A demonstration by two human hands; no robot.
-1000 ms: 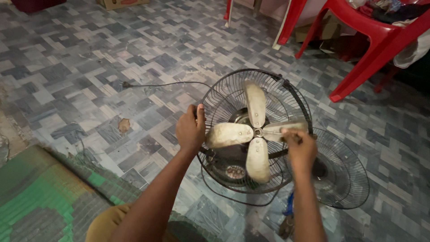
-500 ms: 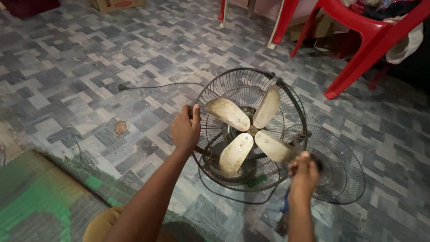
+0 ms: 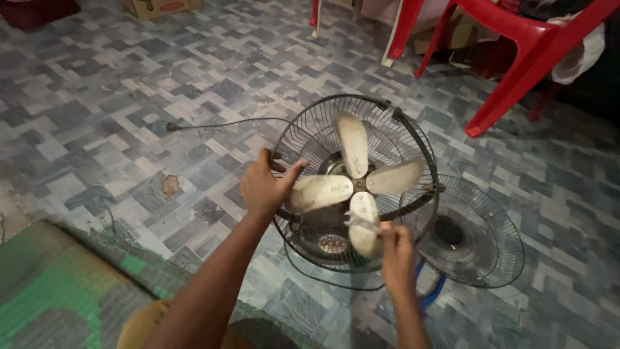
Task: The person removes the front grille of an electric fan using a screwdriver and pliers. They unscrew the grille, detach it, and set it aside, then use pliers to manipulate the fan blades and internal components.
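A dusty fan stands on the tiled floor with its front cover off, showing four pale blades (image 3: 354,150) inside the black wire rear guard (image 3: 303,132). My left hand (image 3: 261,187) grips the guard's left rim, its thumb reaching toward the left blade. My right hand (image 3: 397,252) pinches a small pale cloth (image 3: 361,223) against the lower blade. The detached front guard (image 3: 478,239) lies flat on the floor just right of the fan.
A black power cord (image 3: 219,123) trails left from the fan. Red plastic chairs (image 3: 516,45) stand at the back right, a cardboard box (image 3: 161,6) at the back. A green woven mat (image 3: 58,284) covers the near left. A blue object (image 3: 434,291) lies under the fan.
The blades have turned. My right hand moved from the right blade down and left to the lower blade. My left hand stayed on the guard rim, its thumb now spread.
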